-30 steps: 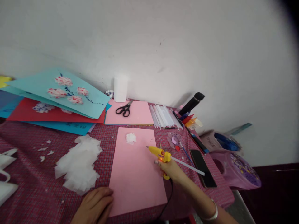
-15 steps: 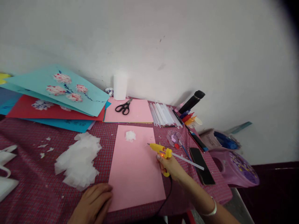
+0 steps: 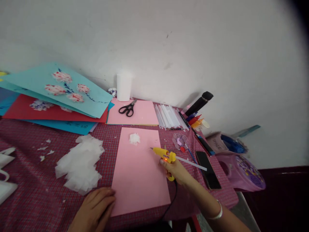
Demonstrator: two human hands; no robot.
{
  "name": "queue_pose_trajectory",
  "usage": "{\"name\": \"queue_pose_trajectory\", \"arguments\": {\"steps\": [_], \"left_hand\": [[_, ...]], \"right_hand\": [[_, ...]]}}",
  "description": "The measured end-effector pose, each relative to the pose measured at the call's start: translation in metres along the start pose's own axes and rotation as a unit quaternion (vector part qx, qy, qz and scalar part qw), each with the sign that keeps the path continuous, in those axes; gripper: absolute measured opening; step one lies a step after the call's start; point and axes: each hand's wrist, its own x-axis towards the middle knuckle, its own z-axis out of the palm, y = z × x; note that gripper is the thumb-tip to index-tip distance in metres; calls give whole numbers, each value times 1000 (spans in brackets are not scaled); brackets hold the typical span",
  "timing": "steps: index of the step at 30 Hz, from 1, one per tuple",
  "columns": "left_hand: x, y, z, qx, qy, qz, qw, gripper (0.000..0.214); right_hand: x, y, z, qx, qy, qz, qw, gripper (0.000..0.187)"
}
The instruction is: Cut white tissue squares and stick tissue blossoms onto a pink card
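My right hand (image 3: 175, 170) is closed round the handle of a yellow glue gun (image 3: 163, 154). Its nozzle points left over a pink sheet of paper (image 3: 140, 180), and a white glue stick (image 3: 191, 163) juts from its back. A small orange light glows on its side. A white tissue flower (image 3: 134, 138) sits near the top of the pink sheet. At the sheet's lower left edge my left hand (image 3: 98, 206) lies flat with its fingertips on the paper. Left of the sheet is a loose pile of thin white tissue pieces (image 3: 80, 164).
Black-handled scissors (image 3: 126, 110) lie on a stack of coloured paper (image 3: 145, 112). Glue sticks (image 3: 169, 116), a paint palette (image 3: 180, 141) and a phone (image 3: 207, 170) are on the right. Flower-decorated cards (image 3: 70, 96) lean at the back left. The gun's cord (image 3: 172, 199) trails toward me.
The glue gun in my right hand has shifted very slightly left over the sheet. The whole view has tilted a little. My left hand stays at the paper's edge.
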Motion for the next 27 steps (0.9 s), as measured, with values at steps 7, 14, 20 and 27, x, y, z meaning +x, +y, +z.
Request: {"name": "queue_pose_trajectory", "arguments": {"steps": [7,14,20,27], "left_hand": [[-1,1,0,8,0,10,1000,19],[-2,1,0,13,-3,9,1000,21],[1,4,-2,1,5,-1,1000,19],[0,7,-2,-6,-16,-25,1000,18]], "right_hand": [[2,-3,3,-1,28,17,999,57],[0,-5,2,-30,-8,-10,999,48],[2,-7,-3,-30,-32,-20,999,46],[4,-9,-2,-76,-24,-13,997,65]]}}
